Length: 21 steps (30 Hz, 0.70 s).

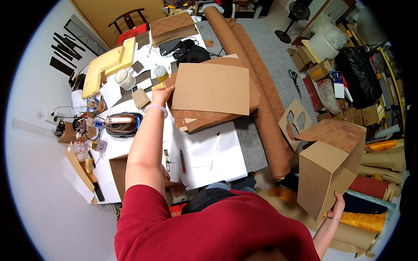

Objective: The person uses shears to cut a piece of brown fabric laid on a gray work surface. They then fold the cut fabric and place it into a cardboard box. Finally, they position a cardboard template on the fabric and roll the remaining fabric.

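My left hand (162, 95) is closed at the left edge of a flat tan cardboard panel (213, 89); some of its fingertips are hidden. Beneath the panel, brown patterned sheets (253, 98) stick out at the sides, over the white paper on the table. Off to the right, my right hand (336, 205) grips the lower edge of an open cardboard box (317, 178), fingers around its wall. The box is tilted, and a brown patterned flap (333, 132) extends from its upper side.
A long brown roll (257, 95) lies across the grey table (257, 41). Scissors (294, 82) and a cut-out board (292, 119) lie right of it. An iron (123, 125), white jar (125, 79), glue bottle (160, 72) and pens (182, 161) are at left. Material rolls (372, 187) crowd the right.
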Tool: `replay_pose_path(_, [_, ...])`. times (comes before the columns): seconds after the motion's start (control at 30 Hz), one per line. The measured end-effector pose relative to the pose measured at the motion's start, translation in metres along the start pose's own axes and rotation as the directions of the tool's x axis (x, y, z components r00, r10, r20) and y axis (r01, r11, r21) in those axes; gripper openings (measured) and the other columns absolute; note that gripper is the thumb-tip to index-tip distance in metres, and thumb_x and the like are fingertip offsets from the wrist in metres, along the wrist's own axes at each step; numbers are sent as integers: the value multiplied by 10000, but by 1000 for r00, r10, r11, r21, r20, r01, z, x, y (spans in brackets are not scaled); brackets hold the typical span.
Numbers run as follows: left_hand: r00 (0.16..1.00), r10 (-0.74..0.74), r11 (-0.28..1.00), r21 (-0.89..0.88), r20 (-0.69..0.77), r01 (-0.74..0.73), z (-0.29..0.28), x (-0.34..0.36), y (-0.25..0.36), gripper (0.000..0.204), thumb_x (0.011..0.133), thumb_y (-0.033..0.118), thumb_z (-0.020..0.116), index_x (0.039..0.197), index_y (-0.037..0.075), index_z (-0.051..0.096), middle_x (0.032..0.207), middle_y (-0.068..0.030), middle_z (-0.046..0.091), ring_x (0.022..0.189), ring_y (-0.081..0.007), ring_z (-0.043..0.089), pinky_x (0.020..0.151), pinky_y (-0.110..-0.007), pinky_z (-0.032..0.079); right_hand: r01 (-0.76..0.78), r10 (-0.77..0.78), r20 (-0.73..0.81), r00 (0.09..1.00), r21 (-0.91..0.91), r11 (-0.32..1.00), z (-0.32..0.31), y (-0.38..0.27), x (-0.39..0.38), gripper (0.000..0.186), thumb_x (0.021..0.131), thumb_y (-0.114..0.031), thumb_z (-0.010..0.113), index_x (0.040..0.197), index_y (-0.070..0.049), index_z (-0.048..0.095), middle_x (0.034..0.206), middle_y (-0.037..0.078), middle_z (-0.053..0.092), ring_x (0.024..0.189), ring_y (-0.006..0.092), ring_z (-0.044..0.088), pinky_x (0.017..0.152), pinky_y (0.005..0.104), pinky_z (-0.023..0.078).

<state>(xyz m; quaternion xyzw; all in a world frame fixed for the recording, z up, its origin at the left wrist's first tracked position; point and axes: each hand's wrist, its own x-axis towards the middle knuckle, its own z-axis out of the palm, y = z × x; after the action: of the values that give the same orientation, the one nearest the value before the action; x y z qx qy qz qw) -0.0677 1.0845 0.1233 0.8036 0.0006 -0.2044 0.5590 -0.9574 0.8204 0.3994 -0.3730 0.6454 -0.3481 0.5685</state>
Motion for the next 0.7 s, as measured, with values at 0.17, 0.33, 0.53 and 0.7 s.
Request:
replay_pose_path(0.17, [961, -112, 973, -169, 254, 158, 34, -80, 67, 681, 832, 227, 820, 1392, 4, 503, 1051, -83, 707, 810, -131, 662, 574, -256, 447, 17, -17, -91, 996, 3, 1000, -22, -5, -23, 299, 898, -68, 573, 1186, 13, 581, 1126, 106, 663, 995, 248, 657, 869, 375, 543])
replay_pose_path(0.33, [951, -119, 942, -269, 286, 199, 18, -69, 59, 652, 846, 254, 806, 1414, 108, 521, 1037, -35, 698, 766, -97, 620, 531, -238, 365, 27, -27, -68, 997, 7, 1000, -7, -8, -20, 308, 895, -67, 575, 1192, 15, 586, 1121, 108, 668, 992, 250, 659, 866, 376, 545])
replay_pose_path(0.53, [987, -37, 929, -359, 157, 92, 26, -73, 64, 615, 841, 265, 809, 1361, 60, 553, 1122, -64, 671, 969, -169, 621, 778, -310, 485, 48, -49, -59, 997, -12, 999, -5, -12, -25, 316, 892, -72, 580, 1194, 19, 593, 1126, 112, 669, 996, 250, 659, 865, 378, 546])
replay_pose_path(0.7, [987, 19, 918, -394, 161, 47, 25, -99, 94, 661, 827, 228, 822, 1371, 39, 496, 1132, -116, 662, 996, -200, 642, 798, -352, 531, 50, -50, -59, 997, 1, 999, -6, -10, -23, 299, 885, -73, 590, 1169, 21, 595, 1116, 111, 669, 995, 250, 660, 865, 380, 547])
